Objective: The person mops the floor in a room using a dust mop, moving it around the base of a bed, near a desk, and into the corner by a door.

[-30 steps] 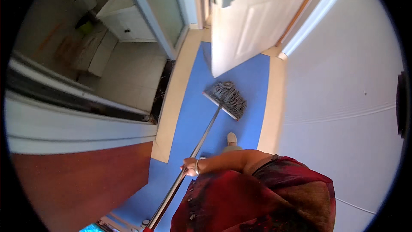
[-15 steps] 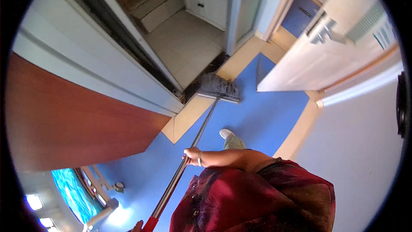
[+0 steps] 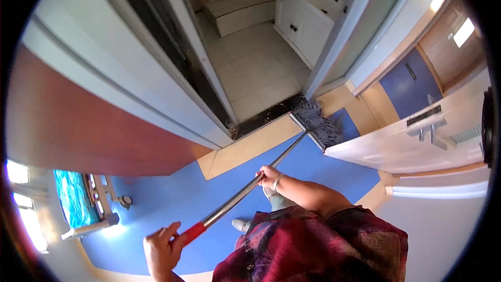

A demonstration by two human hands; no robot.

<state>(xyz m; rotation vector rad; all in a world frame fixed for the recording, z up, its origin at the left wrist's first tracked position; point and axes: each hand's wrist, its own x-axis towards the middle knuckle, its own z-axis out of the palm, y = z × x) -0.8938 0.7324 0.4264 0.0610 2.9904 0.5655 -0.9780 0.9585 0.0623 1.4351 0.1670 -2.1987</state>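
Observation:
I hold a mop (image 3: 229, 209) with a long metal pole, slanting from lower left up to the right. My left hand (image 3: 164, 248) is closed at the red grip at its near end. Farther along, my right hand (image 3: 269, 176), with a band at the wrist, is wrapped round the metal pole. The grey, shaggy mop head (image 3: 317, 121) lies on the floor, across the tan border and the blue floor (image 3: 261, 152). Its flat bar faces me, and one end is close to the edge of the white door (image 3: 396, 143).
Beyond a dark threshold (image 3: 269, 117) is a tiled room with a white sink cabinet (image 3: 302, 23). A reddish-brown panel (image 3: 99, 125) stands at left, and a bed (image 3: 83, 203) with a turquoise cover is at lower left. My shoes (image 3: 241, 224) are on the floor below the pole.
The mop head has swept right along the doorway toward the white door and turned. My right hand has moved right, and my left hand has come further into view. The view has shifted too.

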